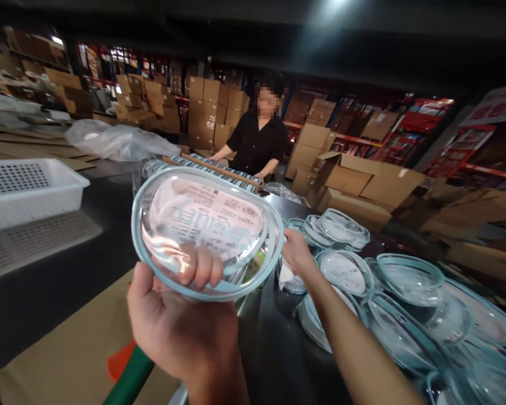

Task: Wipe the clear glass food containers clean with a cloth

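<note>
A clear oval container (206,225) with a pale blue rim is raised in front of the camera, a printed paper sheet showing through it. My left hand (181,304) grips its near edge, the thumb at the left and the fingers seen through the clear wall. My right hand (295,250) is at the right side of the container, its fingers bent; what they hold, if anything, is hidden behind the rim. Beyond my right arm lie several clear containers (409,278) with blue rims, some stacked.
A white perforated basket (63,197) stands on the dark table (113,214) at the left. Brown cardboard (63,343) and a green and red object (130,377) are below. Across the table, a person in black (257,140) touches a tray of striped items (223,171). Open cartons (354,180) stand behind.
</note>
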Available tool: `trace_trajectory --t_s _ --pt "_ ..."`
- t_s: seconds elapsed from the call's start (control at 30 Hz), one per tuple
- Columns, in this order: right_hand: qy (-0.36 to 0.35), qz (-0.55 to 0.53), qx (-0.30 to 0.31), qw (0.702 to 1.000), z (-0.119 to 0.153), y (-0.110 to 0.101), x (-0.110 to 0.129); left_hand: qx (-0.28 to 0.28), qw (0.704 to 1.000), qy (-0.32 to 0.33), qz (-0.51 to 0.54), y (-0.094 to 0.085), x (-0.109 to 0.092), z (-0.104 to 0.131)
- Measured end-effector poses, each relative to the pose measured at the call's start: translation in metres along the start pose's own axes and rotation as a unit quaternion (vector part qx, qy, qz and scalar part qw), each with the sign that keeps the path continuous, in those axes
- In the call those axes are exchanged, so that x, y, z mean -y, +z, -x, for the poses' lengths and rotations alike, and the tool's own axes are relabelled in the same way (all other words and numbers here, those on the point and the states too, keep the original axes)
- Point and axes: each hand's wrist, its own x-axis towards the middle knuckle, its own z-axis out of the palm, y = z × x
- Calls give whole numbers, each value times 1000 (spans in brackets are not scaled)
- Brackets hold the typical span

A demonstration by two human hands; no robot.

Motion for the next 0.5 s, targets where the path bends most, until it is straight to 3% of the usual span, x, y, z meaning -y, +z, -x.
trace_trajectory --t_s 0.2,0.33,0.4,0.5 --pt "74 -83 0 994 5 -17 14 17 1000 22 2 -2 -2 2" --pt "127 -222 2 967 32 -45 11 23 1000 6 -9 3 10 5" --pt "146 -287 -3 947 56 -61 8 12 999 -40 -8 9 23 9" --pt "170 -355 -23 919 100 -81 -3 20 985 -170 13 16 47 18"
